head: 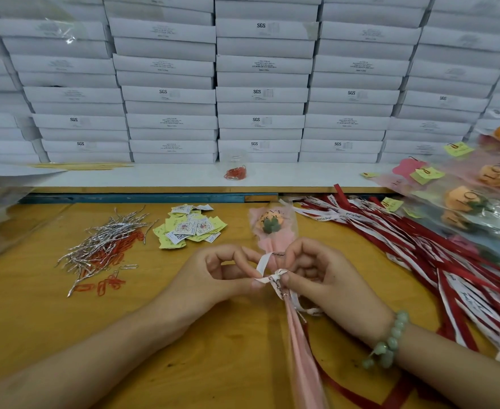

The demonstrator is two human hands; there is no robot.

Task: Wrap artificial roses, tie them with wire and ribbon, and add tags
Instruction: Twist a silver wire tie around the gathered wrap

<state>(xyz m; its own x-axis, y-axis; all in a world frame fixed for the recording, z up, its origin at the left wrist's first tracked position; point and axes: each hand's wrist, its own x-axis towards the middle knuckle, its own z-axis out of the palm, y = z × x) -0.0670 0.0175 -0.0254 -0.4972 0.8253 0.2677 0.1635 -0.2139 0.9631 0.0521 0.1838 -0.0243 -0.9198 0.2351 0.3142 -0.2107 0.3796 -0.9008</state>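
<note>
An orange artificial rose (271, 222) wrapped in pink paper and clear film lies on the yellow table (36, 305), head away from me, its pink stem wrap (300, 349) running toward me. A white printed ribbon (275, 277) is tied around the wrap's neck. My left hand (222, 273) pinches one ribbon end at the left. On the other side, my right hand (322, 273), with a green bead bracelet, pinches the ribbon at the knot.
Silver wire ties (107, 240) and red paper clips (110, 283) lie at left, yellow and white tags (189, 227) in the middle. Red and white ribbons (405, 240) spread at right beside finished wrapped roses (476, 196). White boxes (260, 93) are stacked behind.
</note>
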